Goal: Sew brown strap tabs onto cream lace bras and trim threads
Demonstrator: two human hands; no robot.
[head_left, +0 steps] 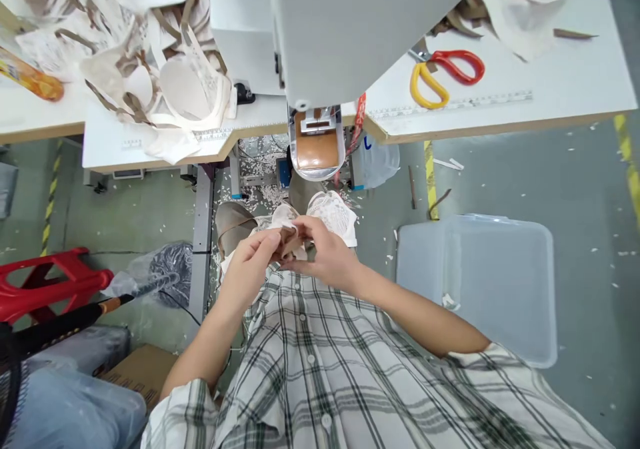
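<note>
A white lace bra (334, 217) lies across my lap, below the front of the sewing machine (345, 29). My left hand (253, 259) pinches part of it, thumb and forefinger together. Close beside it, my right hand (325, 252) grips the same piece with bent fingers. A brownish strip shows between the two hands, partly covered by the fingers. Above them, the machine's narrow work arm carries an orange-brown plate (317, 149) with a metal foot over it.
Several white bras (185, 89) are heaped on the table's left part. Scissors (429, 96) with red and yellow handles lie on the right part, near more fabric pieces (520, 16). A clear plastic bin (500, 282) stands at right; a red stool (55, 282) is at left.
</note>
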